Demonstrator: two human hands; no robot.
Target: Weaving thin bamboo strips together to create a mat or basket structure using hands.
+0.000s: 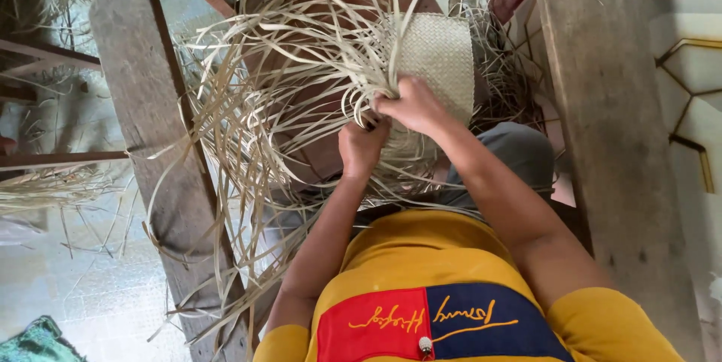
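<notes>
Woven mat panel [436, 57] sits over the lap, finished patch far side, loose pale strips [263, 106] fanning left across the wooden bench plank [143, 106]. Right hand [412, 104] fingers closed, pinching strips at the panel's near-left edge. Left hand [362, 147] just below, touching it, fingers curled around a strip bundle. Second plank [609, 144] at right.

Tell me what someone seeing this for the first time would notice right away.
First, the big spray of pale loose weaving strips fanning out across the middle and left, over a worn wooden plank. Next, the left hand and right hand meeting at the centre, gripping strips at the edge of a finished woven panel. Below, the bright yellow shirt fills the bottom.
</notes>
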